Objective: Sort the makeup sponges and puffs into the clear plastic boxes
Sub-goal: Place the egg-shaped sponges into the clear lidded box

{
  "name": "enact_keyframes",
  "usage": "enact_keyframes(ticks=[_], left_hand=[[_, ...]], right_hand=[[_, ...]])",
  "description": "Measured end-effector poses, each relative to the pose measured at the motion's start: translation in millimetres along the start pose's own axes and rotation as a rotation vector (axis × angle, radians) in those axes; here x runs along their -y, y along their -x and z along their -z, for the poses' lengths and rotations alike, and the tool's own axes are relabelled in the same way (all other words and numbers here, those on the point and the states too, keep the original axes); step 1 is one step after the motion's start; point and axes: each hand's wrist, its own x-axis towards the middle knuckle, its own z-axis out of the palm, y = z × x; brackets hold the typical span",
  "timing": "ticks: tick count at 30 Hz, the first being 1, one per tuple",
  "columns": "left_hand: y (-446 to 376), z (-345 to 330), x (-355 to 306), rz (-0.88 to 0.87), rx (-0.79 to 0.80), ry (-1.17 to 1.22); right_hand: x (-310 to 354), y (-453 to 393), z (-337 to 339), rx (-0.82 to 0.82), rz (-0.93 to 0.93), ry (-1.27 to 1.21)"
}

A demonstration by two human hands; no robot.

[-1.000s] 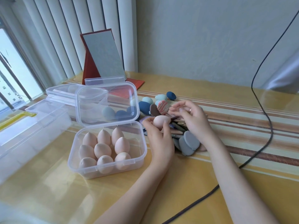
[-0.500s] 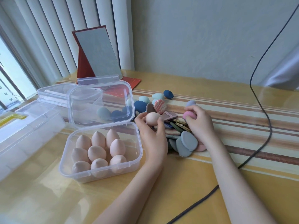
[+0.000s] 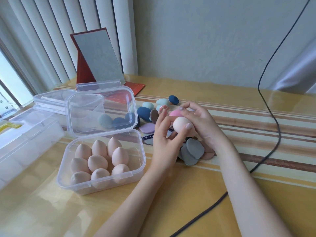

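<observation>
At the left edge of the table [image 3: 196,202], a large clear box [image 3: 25,142] with a yellow latch is seen, and a second clear container [image 3: 51,101] lies behind it. Just right of these, a small clear plastic box [image 3: 136,170] stands with its hinged lid [image 3: 102,108] raised toward the back. Nine peach egg-shaped sponges [image 3: 98,162] are packed in this box, points up, with bare floor left at its right side. Behind the lid, a red-backed mirror [image 3: 99,55] is propped near the table's far edge, in front of the vertical blinds [image 3: 42,40].

Right of the box, toward the middle of the table, a heap of loose pieces is spread: blue and pale green sponges [image 3: 145,112] at the back, a lilac puff [image 3: 147,128] and grey flat puffs [image 3: 193,152] nearer the front.

Above this heap, a peach sponge [image 3: 182,125] is gripped by the left hand [image 3: 166,142], with the thumb curled over its front and the fingers behind it. Immediately right, a pink sponge [image 3: 175,113] is pinched at the curled fingertips of the right hand [image 3: 200,122], touching the top of the peach one. Both hands are held together, well clear of the box.

A black cable [image 3: 273,117] is trailed down the wall and across the striped right part of the table toward the front edge.
</observation>
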Motion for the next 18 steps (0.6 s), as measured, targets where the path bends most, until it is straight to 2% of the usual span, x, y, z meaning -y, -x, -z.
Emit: enact_keyframes(ticks=[2, 5, 8, 9, 11, 13, 14, 18], left_hand=[[0, -1, 2, 0.019, 0.021, 0.003], [-1, -1, 5, 0.042, -0.063, -0.016], [-1, 2, 8, 0.05, -0.156, -0.117], [-2, 2, 8, 0.055, -0.168, -0.13], [-1, 2, 7, 0.064, -0.155, -0.131], [1, 0, 6, 0.05, -0.127, -0.143], [2, -1, 5, 0.045, -0.117, -0.154], [3, -2, 5, -0.003, -0.112, -0.198]], right_hand=[[-5, -1, -2, 0.031, -0.002, -0.008], [-13, -8, 0, -0.096, 0.087, 0.192], [-26, -17, 11, -0.37, 0.22, 0.73], [-32, -19, 15, -0.416, 0.188, 0.895], [-43, -18, 22, -0.357, 0.022, 1.104], [-54, -18, 28, -0.248, -0.142, 1.123], [-59, -19, 30, -0.233, -0.163, 1.095], [-65, -22, 32, -0.32, -0.022, 0.902]])
